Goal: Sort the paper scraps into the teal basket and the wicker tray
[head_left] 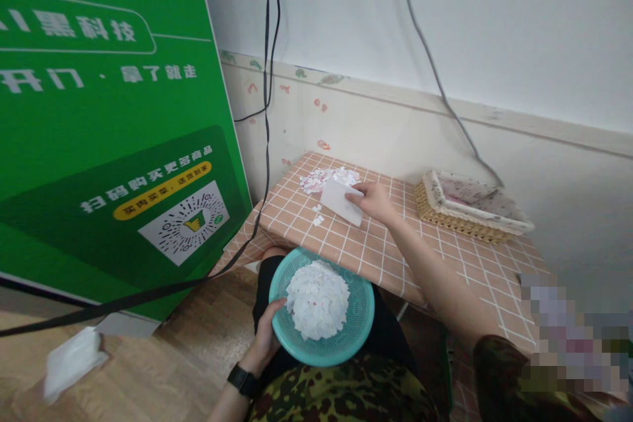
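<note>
In the head view my right hand (374, 201) pinches the right edge of a white card (342, 202) over the table. Just behind the card lies a pile of small paper scraps (316, 179), partly covered by it, and a few loose bits (318, 218) sit to its left. My left hand (270, 330) grips the left rim of a teal plastic colander (364, 306), which rests on my lap below the table edge. A heap of white paper scraps (317, 300) fills the middle of the colander.
A checked cloth covers the table (395, 260). At its right back stands a lined wicker basket (469, 208). A green printed panel (113, 145) rises on the left, with a black strap (232, 264) hanging across. A white packet (74, 362) lies on the wooden floor.
</note>
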A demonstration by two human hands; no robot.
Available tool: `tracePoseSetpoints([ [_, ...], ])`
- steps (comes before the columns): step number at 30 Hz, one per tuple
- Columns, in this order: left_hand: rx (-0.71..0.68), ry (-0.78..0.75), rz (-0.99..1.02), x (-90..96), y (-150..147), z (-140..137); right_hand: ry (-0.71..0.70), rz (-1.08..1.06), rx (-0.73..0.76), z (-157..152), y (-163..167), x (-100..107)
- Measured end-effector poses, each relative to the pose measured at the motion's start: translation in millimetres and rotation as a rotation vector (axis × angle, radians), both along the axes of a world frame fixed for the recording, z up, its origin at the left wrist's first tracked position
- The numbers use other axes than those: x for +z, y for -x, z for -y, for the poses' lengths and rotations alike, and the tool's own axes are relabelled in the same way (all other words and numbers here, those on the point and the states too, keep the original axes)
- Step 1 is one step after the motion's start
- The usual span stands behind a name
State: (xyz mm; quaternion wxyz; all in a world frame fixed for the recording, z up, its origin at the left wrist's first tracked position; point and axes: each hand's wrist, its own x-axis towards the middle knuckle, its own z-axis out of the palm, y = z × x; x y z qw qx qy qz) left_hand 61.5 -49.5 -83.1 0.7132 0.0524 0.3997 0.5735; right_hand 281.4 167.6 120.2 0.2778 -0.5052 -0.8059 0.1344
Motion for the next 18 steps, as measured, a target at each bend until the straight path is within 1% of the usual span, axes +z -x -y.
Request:
tracePoseSetpoints([
  [3,0.003,0.009,0.004,3.1,-0.6,0.3,-0.001,0.02,-0.033,0.0,-1.2,-0.5],
  [8,-0.003,0.025,-0.006,3.4,-0.7,0.6,0.027,-0.028,0.021,0.7,1.2,-3.7],
  [15,0.001,0.006,0.008,2.9,-0.7,0.5,0.011,-0.019,0.107,-0.6,7.2,-3.0],
  [18,-0.017,-0.012,0.009,3.7,-0.3,1.0,0.005,-0.013,0.09,-0.8,6.3,-0.9],
])
